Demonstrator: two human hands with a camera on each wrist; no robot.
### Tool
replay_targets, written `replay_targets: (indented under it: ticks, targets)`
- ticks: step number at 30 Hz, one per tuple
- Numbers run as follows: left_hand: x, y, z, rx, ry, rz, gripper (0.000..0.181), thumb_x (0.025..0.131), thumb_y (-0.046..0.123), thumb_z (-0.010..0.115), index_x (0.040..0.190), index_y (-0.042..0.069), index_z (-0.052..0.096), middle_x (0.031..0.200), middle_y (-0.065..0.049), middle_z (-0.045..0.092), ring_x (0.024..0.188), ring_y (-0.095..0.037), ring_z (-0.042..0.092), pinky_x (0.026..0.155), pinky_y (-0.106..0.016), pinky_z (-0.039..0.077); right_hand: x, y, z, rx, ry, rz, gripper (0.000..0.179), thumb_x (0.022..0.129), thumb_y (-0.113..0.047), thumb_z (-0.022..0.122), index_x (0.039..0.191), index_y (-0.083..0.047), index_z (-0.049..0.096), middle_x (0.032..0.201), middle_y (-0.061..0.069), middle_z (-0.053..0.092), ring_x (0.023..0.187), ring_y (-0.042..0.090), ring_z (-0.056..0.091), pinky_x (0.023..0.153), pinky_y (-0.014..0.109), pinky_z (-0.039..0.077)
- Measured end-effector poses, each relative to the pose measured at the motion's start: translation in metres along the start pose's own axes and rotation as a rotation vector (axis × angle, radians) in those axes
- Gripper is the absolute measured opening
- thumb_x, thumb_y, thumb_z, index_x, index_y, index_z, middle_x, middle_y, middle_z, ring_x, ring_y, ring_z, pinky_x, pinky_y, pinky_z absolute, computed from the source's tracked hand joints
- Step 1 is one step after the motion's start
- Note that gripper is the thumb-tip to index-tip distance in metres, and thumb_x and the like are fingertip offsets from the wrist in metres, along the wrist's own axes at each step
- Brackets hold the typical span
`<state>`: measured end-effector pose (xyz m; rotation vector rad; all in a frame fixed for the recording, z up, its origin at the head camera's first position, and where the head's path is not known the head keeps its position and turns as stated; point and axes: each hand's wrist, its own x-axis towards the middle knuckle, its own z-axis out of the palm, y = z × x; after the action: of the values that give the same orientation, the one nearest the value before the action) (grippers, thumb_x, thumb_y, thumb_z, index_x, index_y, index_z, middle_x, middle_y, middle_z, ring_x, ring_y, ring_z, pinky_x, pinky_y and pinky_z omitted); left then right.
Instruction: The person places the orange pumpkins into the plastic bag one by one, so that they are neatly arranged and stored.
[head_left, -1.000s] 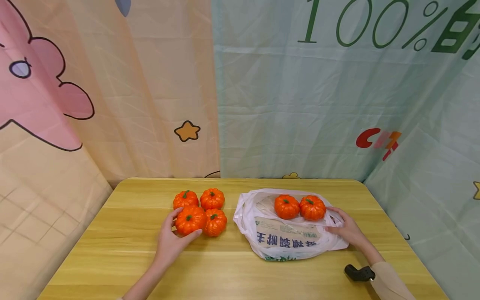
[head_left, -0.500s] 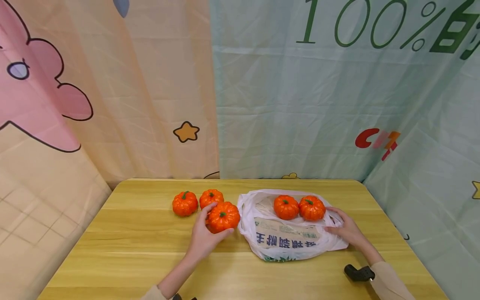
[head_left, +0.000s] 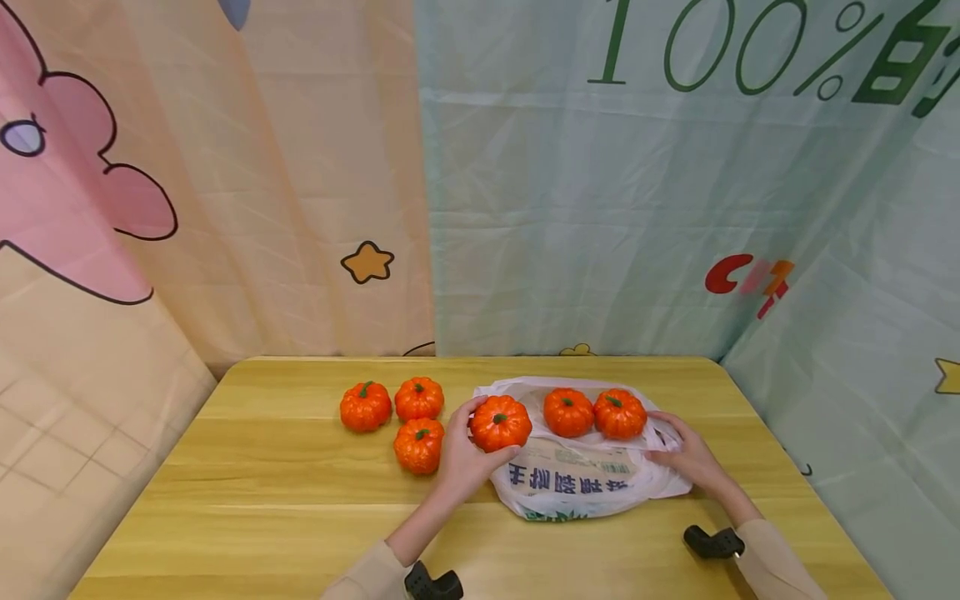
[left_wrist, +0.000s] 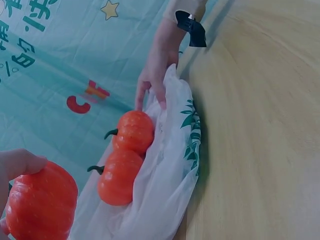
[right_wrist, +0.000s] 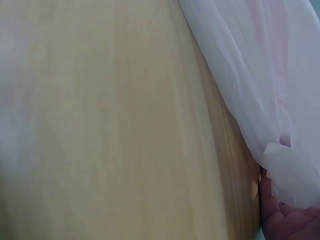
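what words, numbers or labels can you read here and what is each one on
"100%": on the curtain; other green characters there are cut off or unclear.
"生物": on the plastic bag; characters after it are creased, uncertain.
Bag's small print and barcode: too small to read.
Red "C": on the curtain; coloured shapes beside it unclear.

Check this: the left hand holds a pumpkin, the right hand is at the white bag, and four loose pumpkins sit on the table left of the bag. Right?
Not four: the head view shows three loose pumpkins on the table left of the white bag. The rest is right.
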<state>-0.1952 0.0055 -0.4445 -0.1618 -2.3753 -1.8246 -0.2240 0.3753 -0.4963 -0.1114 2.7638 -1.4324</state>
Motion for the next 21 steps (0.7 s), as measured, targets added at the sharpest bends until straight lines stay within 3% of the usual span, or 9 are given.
replay_targets:
  ticks: [11, 21]
  targets:
    - [0.02, -0.007, 0.028, 0.042, -0.009, -0.015, 0.079, 0.07, 0.024, 0.084, 0.138, 0.012, 0.045, 0.135, -0.014, 0.051, 0.12, -0.033, 0.052, 0.098, -0.055, 0.046, 0.0, 0.001, 0.0, 0.019, -0.003, -0.005, 0.069, 0.081, -0.005, 0.072, 0.14, 0.003, 0.037, 0.148, 0.032, 0.028, 0.136, 0.052, 0.021, 0.106, 0.073, 0.013]
    - [0.037, -0.011, 0.045, 0.176, -0.009, 0.027, 0.076, 0.069, 0.025, 0.084, 0.135, 0.01, 0.048, 0.133, -0.014, 0.051, 0.118, -0.033, 0.051, 0.097, -0.055, 0.046, -0.001, -0.001, 0.0, 0.018, -0.003, -0.004, 0.069, 0.082, -0.007, 0.073, 0.14, 0.003, 0.038, 0.148, 0.032, 0.028, 0.136, 0.052, 0.021, 0.106, 0.073, 0.012]
